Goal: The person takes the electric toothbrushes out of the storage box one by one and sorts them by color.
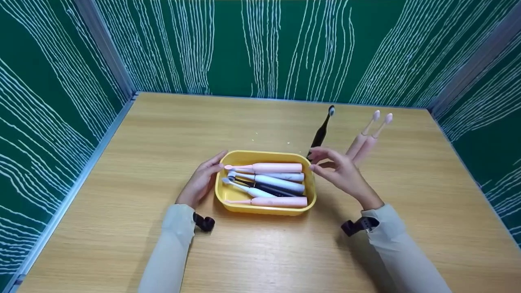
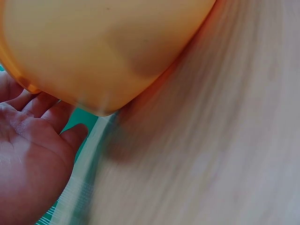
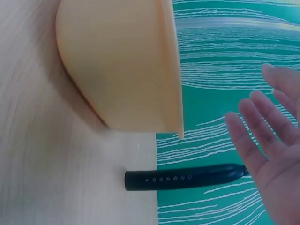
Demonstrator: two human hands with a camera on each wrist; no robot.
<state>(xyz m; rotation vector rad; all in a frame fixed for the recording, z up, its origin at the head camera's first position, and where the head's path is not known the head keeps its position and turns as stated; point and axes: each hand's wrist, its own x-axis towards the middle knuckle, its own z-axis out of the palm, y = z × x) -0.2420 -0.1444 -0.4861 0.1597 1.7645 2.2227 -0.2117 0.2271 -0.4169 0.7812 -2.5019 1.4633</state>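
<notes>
A yellow plastic bin (image 1: 264,210) stands on the table with several electric toothbrushes (image 1: 281,183) lying in it, pink, white and black. My left hand (image 1: 201,181) holds the bin's left end, thumb at the rim and fingers along the outer wall; in the left wrist view some fingertips are hidden behind the bin (image 2: 117,42). At the bin's right back corner hovers my right hand (image 1: 340,171), fingers loosely bent and nothing in them. Behind that hand lie a black electric toothbrush (image 1: 320,134) and two pink electric toothbrushes (image 1: 361,140), their lower ends partly covered by it.
The wooden table (image 1: 163,134) is bordered by green panels (image 1: 232,49) with white wavy lines at the back and sides. A few tiny bright specks (image 1: 253,140) lie behind the bin. Dark wrist cameras (image 1: 204,223) sit on both wrists.
</notes>
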